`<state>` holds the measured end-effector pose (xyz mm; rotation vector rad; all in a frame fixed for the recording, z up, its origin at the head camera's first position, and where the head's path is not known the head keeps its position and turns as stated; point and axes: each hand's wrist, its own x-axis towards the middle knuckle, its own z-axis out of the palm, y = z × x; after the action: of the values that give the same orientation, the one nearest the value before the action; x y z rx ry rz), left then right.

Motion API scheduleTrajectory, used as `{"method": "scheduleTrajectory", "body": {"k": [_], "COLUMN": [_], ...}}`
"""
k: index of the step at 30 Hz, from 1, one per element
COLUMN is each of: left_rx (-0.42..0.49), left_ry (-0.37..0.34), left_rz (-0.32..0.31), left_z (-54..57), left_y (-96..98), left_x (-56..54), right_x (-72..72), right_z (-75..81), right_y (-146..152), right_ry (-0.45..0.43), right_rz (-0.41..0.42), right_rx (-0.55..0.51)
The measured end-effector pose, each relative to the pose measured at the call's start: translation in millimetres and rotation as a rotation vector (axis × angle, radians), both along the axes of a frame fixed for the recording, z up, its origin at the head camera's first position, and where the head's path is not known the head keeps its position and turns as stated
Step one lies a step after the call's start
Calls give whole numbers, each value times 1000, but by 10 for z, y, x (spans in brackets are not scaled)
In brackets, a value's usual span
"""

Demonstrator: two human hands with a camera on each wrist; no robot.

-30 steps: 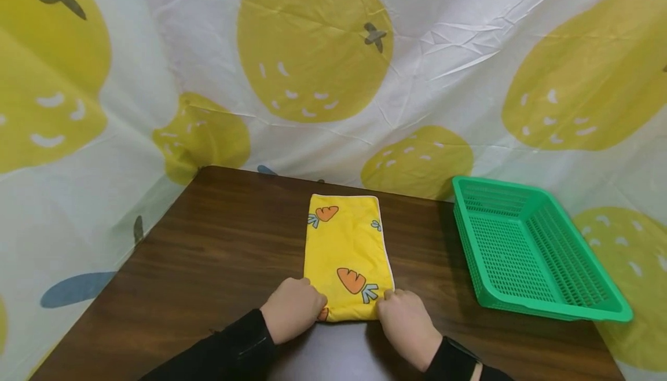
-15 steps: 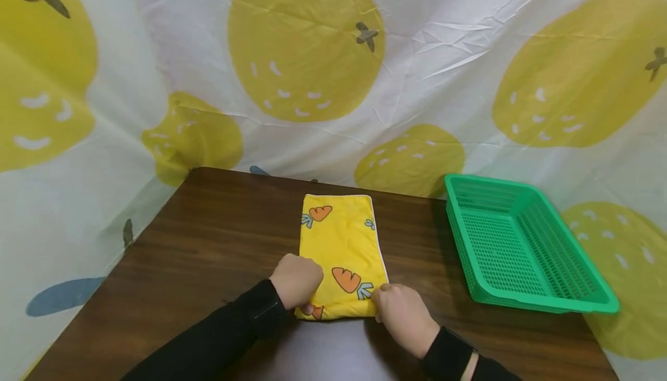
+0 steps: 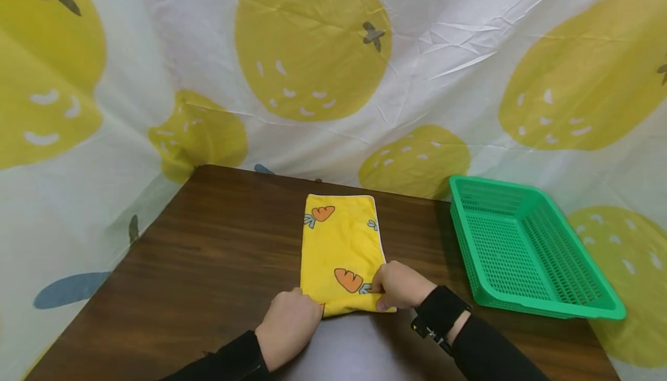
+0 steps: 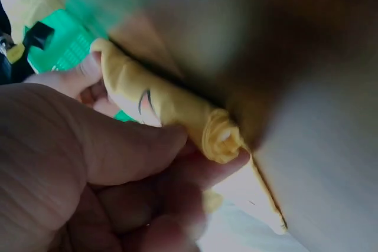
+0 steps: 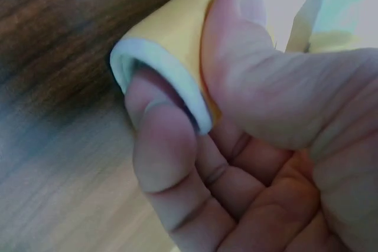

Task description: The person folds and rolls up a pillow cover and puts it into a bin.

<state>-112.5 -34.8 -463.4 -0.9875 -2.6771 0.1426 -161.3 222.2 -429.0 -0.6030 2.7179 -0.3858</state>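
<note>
A yellow cloth (image 3: 341, 236) printed with orange carrots and edged in white lies lengthwise on the table, its near end turned up into a small roll. My left hand (image 3: 290, 326) grips the roll's left end; in the left wrist view the thumb and a finger pinch beside the coiled layers of the roll (image 4: 159, 95). At the near right corner my right hand (image 3: 403, 285) pinches the other end. The right wrist view has the thumb on the yellow fabric (image 5: 171, 22) and fingertips tucked inside the white-trimmed fold (image 5: 171, 66).
A green plastic basket (image 3: 482, 288) with slatted sides stands at the right of the dark wood table (image 3: 224, 236). Behind and to the left hangs a white curtain (image 3: 307, 155) with large yellow fruit prints. A black band (image 3: 440, 310) sits on the right wrist.
My left hand went forward onto the cloth, then came back to its near left corner. My right hand has moved forward and curled the near right edge over. The basket stays put.
</note>
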Motion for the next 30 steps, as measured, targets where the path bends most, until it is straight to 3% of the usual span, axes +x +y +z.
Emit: {"method": "scheduleTrajectory", "body": {"k": [5,12,18,27,30], "left_rx": [34,7,34,118,143], "left_ry": [-32,103,117,-110,-188], "left_rz": [34,52,8,-73,-79], "left_z": [-21,0,56,13,34], "left_y": [-33,-51,-69,-134,-140], "left_x": [71,25,-63,-336,-446], "right_x": [-81,-119,-127,-84,-56], "right_z": [-15,-59,-62,-16,-4], "right_y": [43,124,187,159,134], "right_ry": [-45,-76,-116,-159,-114], "right_rz": [25,25,36,-6,-48], "right_rx": [8,-28,-43,-48,-23]}}
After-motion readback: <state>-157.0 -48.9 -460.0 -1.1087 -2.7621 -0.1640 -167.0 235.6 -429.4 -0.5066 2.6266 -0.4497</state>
